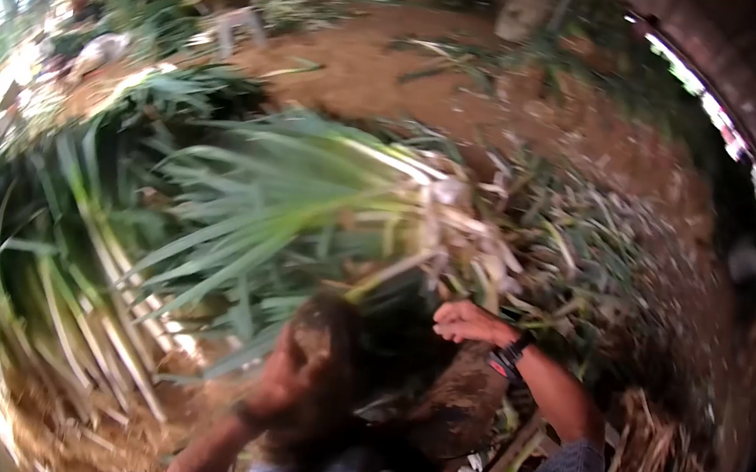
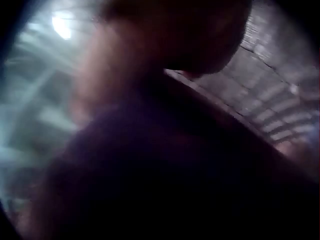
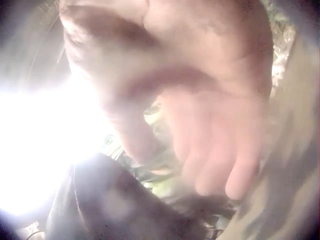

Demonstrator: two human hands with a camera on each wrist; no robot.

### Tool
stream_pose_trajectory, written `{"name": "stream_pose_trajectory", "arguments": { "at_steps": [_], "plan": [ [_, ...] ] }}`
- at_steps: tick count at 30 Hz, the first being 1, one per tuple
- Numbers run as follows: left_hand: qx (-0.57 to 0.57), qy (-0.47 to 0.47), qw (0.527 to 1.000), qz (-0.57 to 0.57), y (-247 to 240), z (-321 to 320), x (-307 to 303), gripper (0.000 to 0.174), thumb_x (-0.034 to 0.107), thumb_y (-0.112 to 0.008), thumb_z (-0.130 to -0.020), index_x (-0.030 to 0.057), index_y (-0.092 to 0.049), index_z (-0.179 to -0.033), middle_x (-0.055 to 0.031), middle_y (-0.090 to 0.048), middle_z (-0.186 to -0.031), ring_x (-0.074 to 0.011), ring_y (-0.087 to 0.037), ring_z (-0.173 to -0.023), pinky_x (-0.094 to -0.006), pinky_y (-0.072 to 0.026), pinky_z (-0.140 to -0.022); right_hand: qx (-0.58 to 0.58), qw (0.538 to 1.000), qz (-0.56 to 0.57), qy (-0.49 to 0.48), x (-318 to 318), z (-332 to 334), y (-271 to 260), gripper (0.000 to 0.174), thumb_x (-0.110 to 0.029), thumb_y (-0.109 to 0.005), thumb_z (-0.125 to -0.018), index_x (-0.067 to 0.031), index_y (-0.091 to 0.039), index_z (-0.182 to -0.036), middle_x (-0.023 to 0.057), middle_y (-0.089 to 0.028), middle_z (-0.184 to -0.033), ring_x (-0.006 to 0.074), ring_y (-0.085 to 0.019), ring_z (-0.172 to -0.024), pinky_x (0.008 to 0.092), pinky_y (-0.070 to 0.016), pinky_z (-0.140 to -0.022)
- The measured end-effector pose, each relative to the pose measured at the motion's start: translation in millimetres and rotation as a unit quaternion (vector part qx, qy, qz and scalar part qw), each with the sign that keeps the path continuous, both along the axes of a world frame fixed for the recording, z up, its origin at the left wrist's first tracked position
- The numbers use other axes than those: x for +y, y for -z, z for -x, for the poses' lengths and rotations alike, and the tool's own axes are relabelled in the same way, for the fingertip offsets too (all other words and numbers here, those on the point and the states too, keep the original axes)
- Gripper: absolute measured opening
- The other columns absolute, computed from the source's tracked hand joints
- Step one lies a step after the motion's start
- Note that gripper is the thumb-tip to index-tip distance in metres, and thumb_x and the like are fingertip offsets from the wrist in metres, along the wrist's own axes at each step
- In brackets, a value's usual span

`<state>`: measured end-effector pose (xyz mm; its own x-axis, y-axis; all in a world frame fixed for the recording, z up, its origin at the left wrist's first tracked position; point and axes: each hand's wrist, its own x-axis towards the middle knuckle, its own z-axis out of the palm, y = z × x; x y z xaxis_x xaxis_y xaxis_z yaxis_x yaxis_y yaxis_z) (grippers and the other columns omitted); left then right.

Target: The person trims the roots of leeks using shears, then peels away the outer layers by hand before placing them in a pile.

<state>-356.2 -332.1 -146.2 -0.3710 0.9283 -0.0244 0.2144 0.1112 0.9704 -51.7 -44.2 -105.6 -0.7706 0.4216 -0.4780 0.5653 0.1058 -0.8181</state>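
Observation:
My left hand (image 1: 279, 380) lies against the side of a blurred, brown rounded shape (image 1: 327, 343) in the head view. In the left wrist view the hand (image 2: 165, 35) is dark and blurred above a dark surface, so I cannot tell whether its fingers hold anything. My right hand (image 1: 473, 324), with a black watch (image 1: 510, 355) at the wrist, hovers near the root ends of the leeks. Relaxed fingers (image 3: 215, 150) with nothing in them show in the right wrist view. A fan of long-leaved leeks (image 1: 294, 197) lies ahead of both hands, pale ends to the right.
More leeks (image 1: 122, 333) lie in a row at the left. Trimmings (image 1: 587, 241) spread over the ground at the right. A small white stool (image 1: 236, 27) stands farther back on brown soil (image 1: 367, 64). Dry stalks (image 1: 663, 444) are heaped by my right elbow.

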Motion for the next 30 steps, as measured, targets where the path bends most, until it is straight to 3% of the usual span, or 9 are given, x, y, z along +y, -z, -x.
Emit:
{"name": "stream_pose_trajectory", "arguments": {
  "at_steps": [1, 2, 8, 11, 13, 17, 21, 27, 30],
  "plan": [
    [0.067, 0.017, 0.997, -0.024, -14, -12, 15, 0.057, 0.015, -0.060, -0.101, -0.0050, -0.032, -0.146, -0.0161, -0.055, -0.134, -0.0227, -0.051, -0.126, -0.0361, -0.0425, -0.106, 0.003, 1.000, -0.010, 0.030, 7, -9, -3, 0.044, -0.032, -0.072, -0.092, 0.0026, -0.061, -0.118, 0.0084, -0.069, -0.097, 0.0147, -0.065, -0.085, 0.0281, -0.0540, -0.069],
    [-0.267, 0.097, 0.958, -0.048, -50, -13, 19, 0.067, 0.016, -0.067, -0.096, -0.0044, -0.028, -0.146, -0.0165, -0.054, -0.133, -0.0235, -0.052, -0.125, -0.0366, -0.0428, -0.106, -0.002, 0.999, -0.021, 0.051, 15, -19, -9, 0.044, -0.031, -0.072, -0.091, 0.0023, -0.061, -0.118, 0.0090, -0.069, -0.098, 0.0148, -0.066, -0.086, 0.0281, -0.0543, -0.069],
    [0.239, 0.041, 0.967, -0.082, -49, 9, 47, 0.044, 0.009, -0.064, -0.090, -0.0031, -0.051, -0.130, -0.0237, -0.059, -0.127, -0.0373, -0.056, -0.120, -0.0429, -0.0437, -0.105, 0.030, 0.962, -0.266, 0.055, 105, -64, -4, 0.022, -0.018, -0.075, -0.086, -0.0023, -0.067, -0.099, 0.0016, -0.068, -0.091, 0.0108, -0.062, -0.081, 0.0302, -0.0525, -0.074],
    [0.275, -0.001, 0.942, -0.192, -99, 6, 102, 0.034, 0.006, -0.060, -0.092, -0.0003, -0.059, -0.125, -0.0194, -0.063, -0.120, -0.0335, -0.061, -0.111, -0.0407, -0.0463, -0.101, 0.045, 0.961, -0.231, 0.147, 132, -21, -31, 0.019, -0.014, -0.073, -0.086, -0.0026, -0.066, -0.100, 0.0014, -0.067, -0.089, 0.0104, -0.062, -0.083, 0.0299, -0.0521, -0.074],
    [-0.092, 0.049, 0.991, -0.086, -111, -9, 140, 0.024, 0.005, -0.057, -0.096, -0.0010, -0.062, -0.119, -0.0136, -0.065, -0.117, -0.0254, -0.062, -0.109, -0.0377, -0.0469, -0.099, 0.021, 0.951, -0.283, 0.120, 158, 16, -30, 0.024, -0.013, -0.073, -0.086, -0.0026, -0.064, -0.105, 0.0045, -0.067, -0.095, 0.0132, -0.063, -0.086, 0.0319, -0.0525, -0.076],
    [-0.329, 0.027, 0.934, -0.135, -63, -36, 246, 0.019, 0.016, -0.059, -0.101, -0.0004, -0.063, -0.111, -0.0074, -0.068, -0.101, -0.0175, -0.067, -0.092, -0.0334, -0.0559, -0.083, 0.012, 0.929, -0.365, 0.055, 180, 128, -39, 0.037, -0.008, -0.070, -0.085, -0.0026, -0.058, -0.119, 0.0143, -0.066, -0.105, 0.0275, -0.064, -0.095, 0.0388, -0.0525, -0.083],
    [-0.460, -0.051, 0.881, -0.096, -18, -28, 294, 0.013, 0.018, -0.058, -0.101, 0.0059, -0.062, -0.100, -0.0052, -0.068, -0.093, -0.0157, -0.066, -0.087, -0.0331, -0.0563, -0.075, 0.095, 0.823, -0.558, -0.041, 206, 218, 5, 0.049, 0.005, -0.061, -0.081, 0.0007, -0.056, -0.130, 0.0210, -0.065, -0.112, 0.0336, -0.066, -0.099, 0.0439, -0.0541, -0.083],
    [-0.473, -0.074, 0.876, -0.055, -12, -24, 296, 0.012, 0.020, -0.060, -0.099, 0.0072, -0.061, -0.098, -0.0049, -0.065, -0.099, -0.0160, -0.065, -0.083, -0.0340, -0.0559, -0.070, -0.181, 0.867, -0.454, -0.097, 235, 261, 45, 0.038, -0.014, -0.067, -0.079, -0.0044, -0.061, -0.115, 0.0240, -0.064, -0.116, 0.0393, -0.061, -0.111, 0.0476, -0.0488, -0.094],
    [-0.470, -0.093, 0.876, -0.051, -14, -19, 292, 0.015, 0.021, -0.062, -0.099, 0.0063, -0.061, -0.100, -0.0058, -0.066, -0.099, -0.0163, -0.065, -0.082, -0.0330, -0.0556, -0.069, -0.195, 0.883, -0.415, -0.098, 224, 251, 46, 0.030, -0.026, -0.073, -0.075, -0.0058, -0.069, -0.096, 0.0216, -0.069, -0.091, 0.0395, -0.068, -0.089, 0.0490, -0.0535, -0.076]
  ]
}}
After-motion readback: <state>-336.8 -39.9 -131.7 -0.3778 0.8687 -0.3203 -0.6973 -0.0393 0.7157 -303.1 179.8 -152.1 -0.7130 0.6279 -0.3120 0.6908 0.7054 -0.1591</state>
